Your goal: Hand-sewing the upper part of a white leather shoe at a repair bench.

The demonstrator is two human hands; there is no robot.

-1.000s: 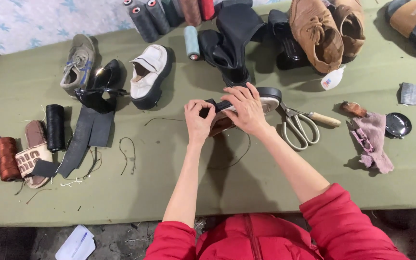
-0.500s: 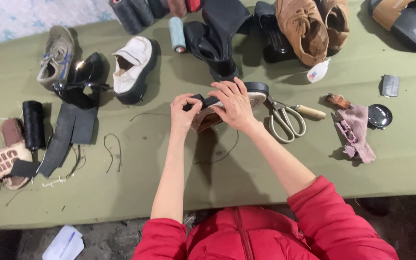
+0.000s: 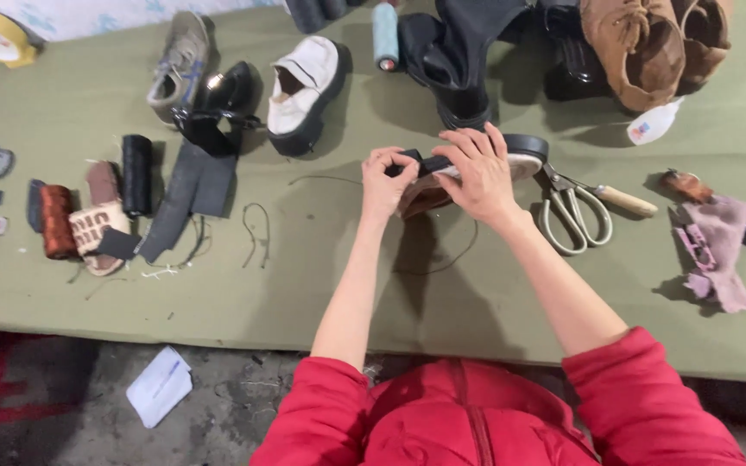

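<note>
1. Left hand (image 3: 386, 179): fingers curled shut, pinching the near end of a black strap (image 3: 425, 161); the hand rests at the left end of the shoe.
2. Right hand (image 3: 479, 170): laid palm-down over the shoe, fingers spread and bent, pressing on the strap and the upper; how much it grips underneath cannot be told.
3. Dark brown shoe with pale thick sole (image 3: 511, 160): lies on the olive-green cloth-covered table (image 3: 321, 285) near its middle, between the two hands, mostly hidden by them; a thin dark thread (image 3: 442, 259) trails from it toward the person.
4. Pale metal scissors with a wooden-handled tool beside them (image 3: 573, 211): just right of the right hand, on the cloth.
5. Pink rag (image 3: 718, 250): well apart, toward the right edge.
6. White chunky-soled loafer (image 3: 306, 86): behind and left of the hands; a grey sneaker (image 3: 179, 65) and a glossy black shoe (image 3: 226, 91) lie beside it.
7. Black boot (image 3: 459, 52) and tan suede lace-up shoes (image 3: 641, 43): at the far edge, behind the hands.
8. Spools of brown and black thread (image 3: 97, 198): at the left, with flat black leather pieces (image 3: 192, 190) next to them.
</note>
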